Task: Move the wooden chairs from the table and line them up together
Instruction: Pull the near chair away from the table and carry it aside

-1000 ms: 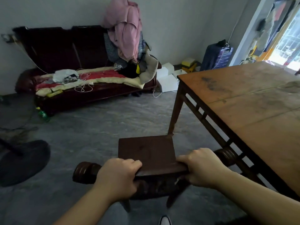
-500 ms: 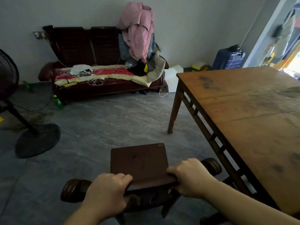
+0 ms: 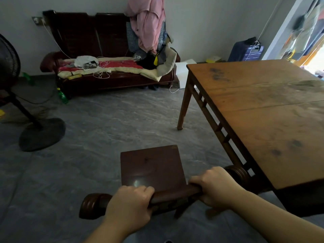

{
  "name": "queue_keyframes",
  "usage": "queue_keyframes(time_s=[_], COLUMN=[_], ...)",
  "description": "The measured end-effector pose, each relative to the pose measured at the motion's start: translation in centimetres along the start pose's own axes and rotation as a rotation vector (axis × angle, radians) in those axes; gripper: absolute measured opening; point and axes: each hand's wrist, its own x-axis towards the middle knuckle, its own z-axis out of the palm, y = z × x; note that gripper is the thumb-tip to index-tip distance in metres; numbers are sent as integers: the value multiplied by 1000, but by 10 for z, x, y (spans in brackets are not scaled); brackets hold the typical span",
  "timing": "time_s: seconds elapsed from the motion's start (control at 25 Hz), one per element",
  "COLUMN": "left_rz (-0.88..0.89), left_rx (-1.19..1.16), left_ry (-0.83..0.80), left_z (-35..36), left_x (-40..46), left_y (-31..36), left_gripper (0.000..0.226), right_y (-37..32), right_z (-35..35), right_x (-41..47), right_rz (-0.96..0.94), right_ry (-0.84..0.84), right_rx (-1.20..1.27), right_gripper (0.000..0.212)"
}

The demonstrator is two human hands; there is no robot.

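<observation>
A dark wooden chair (image 3: 150,165) stands on the grey floor just in front of me, its square seat facing away and its scrolled top rail nearest me. My left hand (image 3: 129,202) grips the left part of that top rail. On the rail's right part my right hand (image 3: 215,185) is closed, beside the round scroll end. The brown wooden table (image 3: 263,109) stands to the right, its near edge right next to the chair's right scroll. The chair's legs are mostly hidden below the seat and my arms.
A standing fan (image 3: 33,130) with a round base is on the left. A dark wooden sofa (image 3: 108,50) with bedding and hanging clothes lines the far wall. A green bottle (image 3: 62,96) lies near it. White boxes (image 3: 182,74) and a blue suitcase (image 3: 245,51) sit behind the table.
The view has swung left, bringing the fan into sight. Both hands keep hold of the chair's top rail, and the chair has shifted a little left, away from the table's side.
</observation>
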Motion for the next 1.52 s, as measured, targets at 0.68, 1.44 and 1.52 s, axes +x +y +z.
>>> queue_keyframes(time_s=[0.68,1.44,1.52], left_rz=[44,-169,-229], left_rx=[54,68,96], left_ry=[11,-80,-81], left_z=[3,5,1], left_x=[-18,-14,-13], left_y=[10,19,29], left_gripper=[32,38,59], right_y=[-19,-27,-31], right_z=[-3,-3,-9], right_x=[-14,-25,-45], right_rz=[90,143,145], right_ry=[-170,-154,-71], right_rx=[18,-119,-64], right_gripper=[24,104,115])
